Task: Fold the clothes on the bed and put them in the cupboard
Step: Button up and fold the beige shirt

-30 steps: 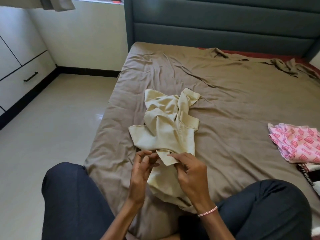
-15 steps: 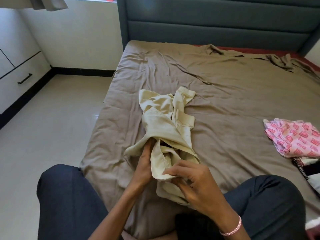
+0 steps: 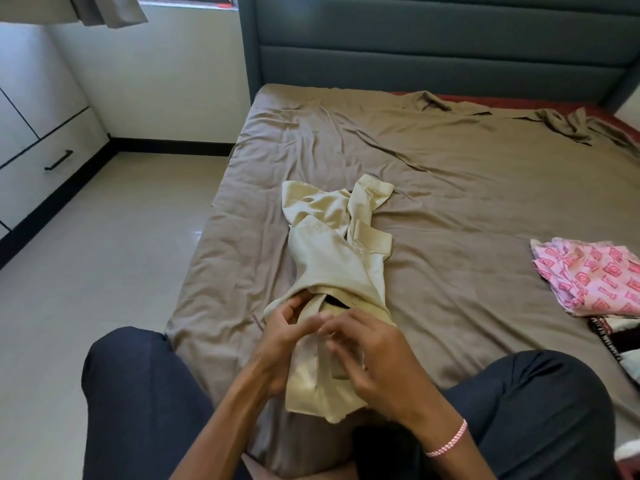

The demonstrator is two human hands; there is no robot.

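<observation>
Cream garment [image 3: 332,271] lies crumpled on the bed [image 3: 450,202], its near end gripped by the curled left hand [image 3: 280,341] and right hand [image 3: 377,362]. The cupboard [image 3: 41,140] is closed, its contents hidden.

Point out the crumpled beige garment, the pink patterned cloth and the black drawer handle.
Crumpled beige garment [image 3: 329,261]: head view, its middle panel.
Pink patterned cloth [image 3: 595,278]: head view, its top surface.
Black drawer handle [image 3: 58,160]: head view, middle of bar.

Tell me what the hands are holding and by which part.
The left hand and the right hand both hold the cream garment by its bunched near end, closest to the person. The rest of it lies on the bed sheet.
</observation>
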